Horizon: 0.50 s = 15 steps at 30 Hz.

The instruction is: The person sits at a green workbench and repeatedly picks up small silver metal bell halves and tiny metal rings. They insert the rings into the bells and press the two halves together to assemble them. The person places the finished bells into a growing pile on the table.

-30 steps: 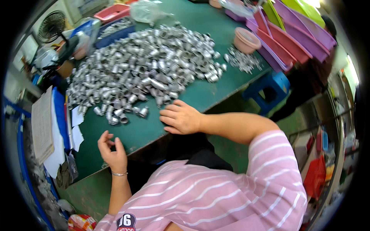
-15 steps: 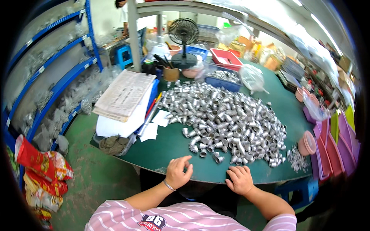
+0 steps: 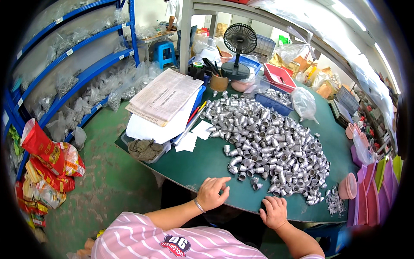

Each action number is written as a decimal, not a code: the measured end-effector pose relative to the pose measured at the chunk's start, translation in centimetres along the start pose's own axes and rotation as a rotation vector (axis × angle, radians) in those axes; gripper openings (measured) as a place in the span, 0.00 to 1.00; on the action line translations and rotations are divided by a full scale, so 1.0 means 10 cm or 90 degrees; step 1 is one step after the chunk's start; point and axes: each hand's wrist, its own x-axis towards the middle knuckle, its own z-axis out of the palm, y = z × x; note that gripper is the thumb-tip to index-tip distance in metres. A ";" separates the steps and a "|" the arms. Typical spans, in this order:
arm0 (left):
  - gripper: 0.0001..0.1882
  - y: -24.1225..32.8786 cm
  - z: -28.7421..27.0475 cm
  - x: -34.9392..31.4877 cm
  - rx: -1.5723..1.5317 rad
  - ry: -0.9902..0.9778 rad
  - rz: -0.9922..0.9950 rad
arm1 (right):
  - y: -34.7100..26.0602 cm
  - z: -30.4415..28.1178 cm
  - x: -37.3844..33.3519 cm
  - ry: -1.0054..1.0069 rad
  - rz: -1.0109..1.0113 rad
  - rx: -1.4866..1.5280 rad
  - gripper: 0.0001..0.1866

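A large pile of small silvery metal pipe fittings (image 3: 276, 146) spreads over the green table (image 3: 181, 166). At the table's front edge rests my left hand (image 3: 212, 193), a bracelet on its wrist, its fingers loosely bent and apart with nothing in them. Farther right, my right hand (image 3: 274, 211) lies on the same edge, palm down, fingers slightly spread and holding nothing. Both hands are just short of the pile and touch none of it. Closest to my left hand is a loose fitting (image 3: 257, 186) at the pile's near side.
Newspapers (image 3: 166, 93), a brown cloth (image 3: 145, 149) and pens lie at the left. Behind the pile stand a black fan (image 3: 239, 43), a blue bin (image 3: 276, 101) and a red tray (image 3: 279, 77). Small clear pieces (image 3: 335, 202), a pink cup (image 3: 347, 186) and purple trays (image 3: 386, 194) are at the right.
My view has swung left, so the table and pile sit farther right and lower in the picture. Both hands stay at the table edge, with little change in pose.
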 end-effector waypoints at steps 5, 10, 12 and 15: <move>0.17 0.00 -0.01 0.01 -0.002 -0.010 0.003 | -0.02 -0.01 0.00 -0.003 0.007 -0.009 0.21; 0.17 -0.01 -0.01 -0.01 0.004 -0.012 0.009 | -0.01 0.02 0.00 0.003 0.006 -0.001 0.20; 0.17 -0.02 -0.01 -0.02 0.004 -0.004 0.008 | -0.02 0.02 0.01 -0.002 0.008 0.003 0.20; 0.17 -0.02 0.00 -0.01 -0.008 0.000 0.004 | -0.01 0.01 0.00 0.001 0.001 -0.001 0.20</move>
